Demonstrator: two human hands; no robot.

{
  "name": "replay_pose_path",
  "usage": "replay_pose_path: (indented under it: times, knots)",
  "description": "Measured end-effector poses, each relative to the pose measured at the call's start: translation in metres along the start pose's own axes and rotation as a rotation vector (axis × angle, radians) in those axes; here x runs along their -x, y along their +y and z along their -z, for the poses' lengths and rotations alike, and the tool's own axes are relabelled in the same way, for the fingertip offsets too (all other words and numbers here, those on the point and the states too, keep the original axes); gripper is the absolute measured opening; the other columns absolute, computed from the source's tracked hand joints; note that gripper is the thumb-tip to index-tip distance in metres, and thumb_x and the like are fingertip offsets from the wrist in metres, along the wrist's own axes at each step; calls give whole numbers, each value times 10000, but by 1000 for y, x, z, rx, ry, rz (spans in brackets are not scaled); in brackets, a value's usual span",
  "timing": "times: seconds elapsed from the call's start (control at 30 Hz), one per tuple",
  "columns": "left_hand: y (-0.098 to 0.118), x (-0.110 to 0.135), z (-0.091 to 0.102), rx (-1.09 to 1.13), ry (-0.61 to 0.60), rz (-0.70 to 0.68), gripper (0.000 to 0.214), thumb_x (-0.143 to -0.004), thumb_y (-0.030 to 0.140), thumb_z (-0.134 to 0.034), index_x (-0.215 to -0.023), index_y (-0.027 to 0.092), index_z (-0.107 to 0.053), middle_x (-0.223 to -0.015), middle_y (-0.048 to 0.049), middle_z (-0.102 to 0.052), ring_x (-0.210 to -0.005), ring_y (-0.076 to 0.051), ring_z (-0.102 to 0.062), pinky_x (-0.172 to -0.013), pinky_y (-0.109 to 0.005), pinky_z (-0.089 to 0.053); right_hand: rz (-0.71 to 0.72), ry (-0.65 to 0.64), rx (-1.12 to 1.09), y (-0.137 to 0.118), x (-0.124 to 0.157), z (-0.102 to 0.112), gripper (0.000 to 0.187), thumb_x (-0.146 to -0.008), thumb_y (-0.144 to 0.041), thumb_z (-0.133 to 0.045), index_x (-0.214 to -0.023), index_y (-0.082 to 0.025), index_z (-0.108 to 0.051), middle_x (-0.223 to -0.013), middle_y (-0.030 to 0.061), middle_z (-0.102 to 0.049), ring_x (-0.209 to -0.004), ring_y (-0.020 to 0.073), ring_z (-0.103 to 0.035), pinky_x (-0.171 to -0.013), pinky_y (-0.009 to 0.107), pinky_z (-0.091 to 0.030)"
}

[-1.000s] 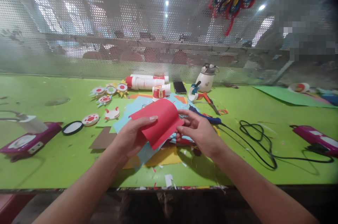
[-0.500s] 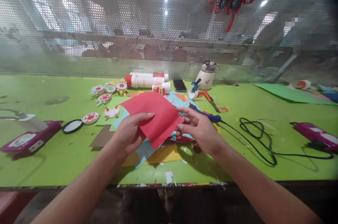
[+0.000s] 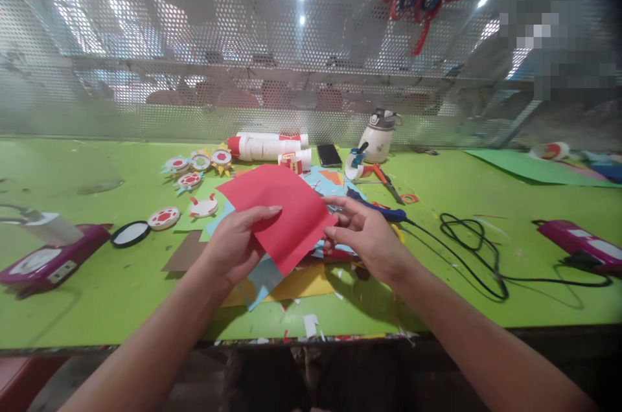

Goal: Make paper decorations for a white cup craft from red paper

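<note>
A sheet of red paper (image 3: 279,208) is held up between both hands above the green table, slightly bent. My left hand (image 3: 238,240) grips its left lower edge, thumb on top and fingers hidden beneath. At the right corner, my right hand (image 3: 362,234) pinches the sheet between thumb and curled fingers. Below it lie blue paper (image 3: 262,282), yellow paper (image 3: 301,286) and brown paper (image 3: 184,253). A dark-blue tool with a cord, apparently a glue gun (image 3: 383,209), rests just behind my right hand.
White tubes (image 3: 265,148), a phone (image 3: 330,155) and a white bottle (image 3: 377,137) stand or lie at the back. An orange cutter (image 3: 386,182) lies right of centre. Purple power strips (image 3: 58,260) flank the work area; a black cord (image 3: 479,263) loops at right. Decorated discs (image 3: 164,217) sit left.
The view has shifted slightly. Both hands keep their grip on the red paper, which appears a little flatter and tilted marginally differently.
</note>
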State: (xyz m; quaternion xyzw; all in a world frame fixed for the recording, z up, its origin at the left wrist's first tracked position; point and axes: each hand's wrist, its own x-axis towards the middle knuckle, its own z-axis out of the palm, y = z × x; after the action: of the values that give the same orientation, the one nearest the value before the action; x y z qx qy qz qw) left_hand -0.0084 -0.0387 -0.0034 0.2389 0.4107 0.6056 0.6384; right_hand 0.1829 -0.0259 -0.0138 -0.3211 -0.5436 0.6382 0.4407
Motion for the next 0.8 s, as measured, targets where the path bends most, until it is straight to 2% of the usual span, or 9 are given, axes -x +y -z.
replay_pose_path:
  times: [0.47,0.8]
  knots:
    - [-1,-3,4,-2,-34,-16,145,-623,92,-721,-763,59,-704,-703,-61,-694,-639,-141,-628,-599,-234,-541,-18,28,0,-1,2,-3,470,-688,-174,-723,-1121,-176,-540,-762,-12,-656,-562,74,-601,-605,241,-529]
    - [-1,-2,3,-15,-32,-4,150,-617,105,-731,-757,66,-696,-687,-55,-689,-613,-136,-622,-608,-236,-530,-42,21,31,0,2,-2,478,-702,-193,-730,-1141,-206,-542,-790,-1,-663,-568,89,-599,-604,268,-540]
